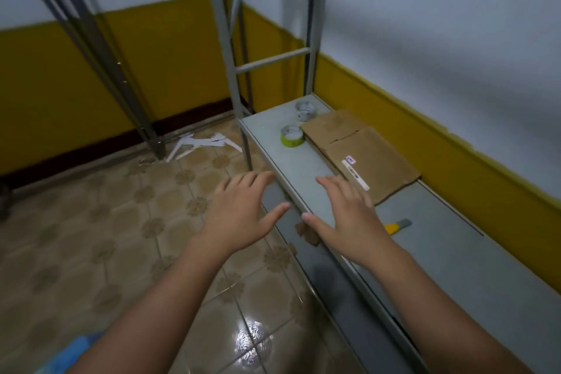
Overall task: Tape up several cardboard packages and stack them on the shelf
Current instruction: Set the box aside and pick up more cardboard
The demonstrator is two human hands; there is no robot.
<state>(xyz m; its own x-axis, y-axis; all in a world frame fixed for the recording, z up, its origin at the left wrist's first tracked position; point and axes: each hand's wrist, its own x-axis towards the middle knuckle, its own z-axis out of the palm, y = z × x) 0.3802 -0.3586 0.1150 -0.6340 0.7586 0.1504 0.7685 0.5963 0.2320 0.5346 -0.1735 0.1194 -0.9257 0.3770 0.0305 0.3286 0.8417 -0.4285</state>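
Left hand (239, 212) and right hand (346, 215) hover empty, fingers (258, 182) spread wide, over the shelf (303, 167) edge, apparently reaching for the flat cardboard (361, 149); the green tape roll (292, 136) lies just beside it, handy for sealing.

Corner of a plain storage or packing room. The walls (425, 24) are white above and mustard yellow below, over a glossy patterned tile floor (106, 222). A grey metal shelf rack (303, 158) runs along one wall. Its low shelf holds flattened cardboard (364, 149), a green roll of tape (292, 136), a grey roll of tape (306, 109) and a yellow-handled cutter (397, 225).
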